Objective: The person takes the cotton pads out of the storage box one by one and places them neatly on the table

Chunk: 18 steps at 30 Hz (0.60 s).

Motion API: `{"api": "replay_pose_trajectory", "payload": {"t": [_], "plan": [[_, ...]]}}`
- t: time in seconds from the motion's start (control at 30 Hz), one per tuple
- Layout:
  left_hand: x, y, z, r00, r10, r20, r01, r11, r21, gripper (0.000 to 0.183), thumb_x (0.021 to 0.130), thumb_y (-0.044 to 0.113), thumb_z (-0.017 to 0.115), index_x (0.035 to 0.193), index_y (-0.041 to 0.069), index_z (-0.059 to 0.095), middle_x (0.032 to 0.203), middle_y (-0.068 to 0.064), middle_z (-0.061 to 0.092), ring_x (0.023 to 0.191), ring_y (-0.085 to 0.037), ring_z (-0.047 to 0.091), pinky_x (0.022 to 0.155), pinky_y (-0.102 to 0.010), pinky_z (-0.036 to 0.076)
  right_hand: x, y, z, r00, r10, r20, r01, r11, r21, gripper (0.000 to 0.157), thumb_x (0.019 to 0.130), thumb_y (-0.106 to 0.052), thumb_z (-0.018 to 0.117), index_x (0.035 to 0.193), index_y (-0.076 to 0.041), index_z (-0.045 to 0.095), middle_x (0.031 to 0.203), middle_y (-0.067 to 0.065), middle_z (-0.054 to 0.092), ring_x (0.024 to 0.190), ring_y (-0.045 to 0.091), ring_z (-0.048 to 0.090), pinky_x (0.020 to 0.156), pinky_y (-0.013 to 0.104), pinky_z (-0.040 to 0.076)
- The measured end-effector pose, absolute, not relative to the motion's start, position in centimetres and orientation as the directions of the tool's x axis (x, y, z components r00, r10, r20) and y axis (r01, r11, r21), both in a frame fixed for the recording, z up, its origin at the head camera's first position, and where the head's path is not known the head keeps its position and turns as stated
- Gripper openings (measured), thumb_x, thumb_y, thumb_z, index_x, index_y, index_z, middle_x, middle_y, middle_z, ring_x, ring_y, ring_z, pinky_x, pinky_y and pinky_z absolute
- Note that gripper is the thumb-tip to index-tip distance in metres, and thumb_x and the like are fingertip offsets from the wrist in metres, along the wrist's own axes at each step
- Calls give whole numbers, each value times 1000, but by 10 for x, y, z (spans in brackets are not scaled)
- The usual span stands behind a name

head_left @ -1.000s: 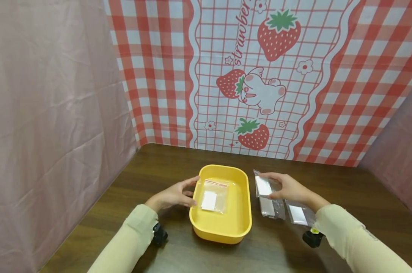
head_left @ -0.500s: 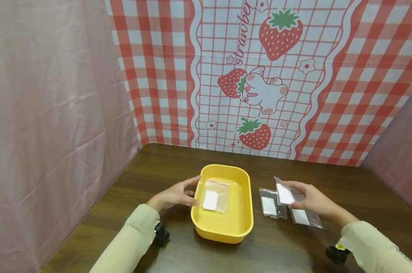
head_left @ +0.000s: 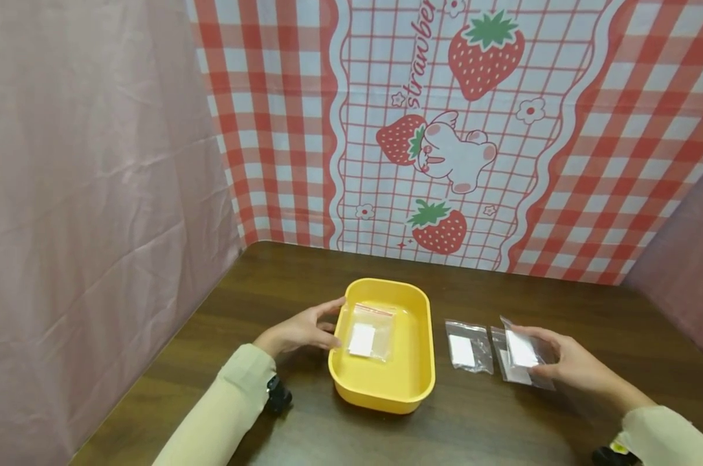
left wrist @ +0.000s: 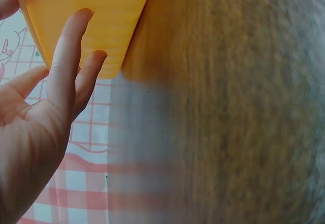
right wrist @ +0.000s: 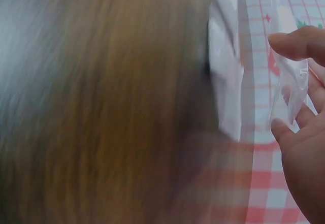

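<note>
Bag [head_left: 523, 349] is pinched between thumb and fingers of the right hand [head_left: 574, 365], above a second bag [head_left: 513, 375].
Left hand [head_left: 300, 332], fingers spread, touches the yellow tub [head_left: 380, 402]; a third bag [head_left: 363, 339] lies inside.

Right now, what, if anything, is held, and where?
Right hand: clear bag with white insert, by its near and far edges. Left hand: touches left rim of yellow tray; grip unclear.

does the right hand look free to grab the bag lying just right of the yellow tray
Probably not yet: the right hand is holding another bag, though nothing covers the tabletop bag beside the yellow tray.
</note>
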State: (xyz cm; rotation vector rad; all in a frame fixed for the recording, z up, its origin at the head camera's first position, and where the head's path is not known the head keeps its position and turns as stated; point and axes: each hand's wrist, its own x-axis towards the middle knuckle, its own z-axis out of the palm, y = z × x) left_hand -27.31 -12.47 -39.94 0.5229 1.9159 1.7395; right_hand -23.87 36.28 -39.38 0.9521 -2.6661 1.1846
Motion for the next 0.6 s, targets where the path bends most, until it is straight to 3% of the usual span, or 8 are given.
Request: {"api": "replay_pose_trajectory", "payload": {"t": [0.1,0.4,0.6], "plan": [[-273,-124,-399,-800,590,-107,-53,109,993,89,79,-8,67,150,10,16,146,-20,18,115,-34,48,79,-40,53,-238,375,-399,-793,-518,320,-584,499,-641,64,71,4,76,130,4,50,129,-12,49,109,-5,45,83,8,38],[-274,-124,-399,-807,579,-113,-53,120,991,89,79,-8,67,150,10,17,146,-19,19,114,-34,48,79,-39,53,-233,408,-410,-824,-477,306,-559,598,-575,64,71,-5,79,129,-2,53,126,-24,47,109,-11,40,80,6,34],[-274,-124,-399,-811,574,-114,-49,128,991,89,78,-7,68,150,10,17,146,-19,20,113,-33,49,79,-39,53,-231,430,-417,-802,-502,325,-588,565,-579,63,72,0,76,130,-1,51,130,-22,46,113,-13,37,83,4,30]]}}
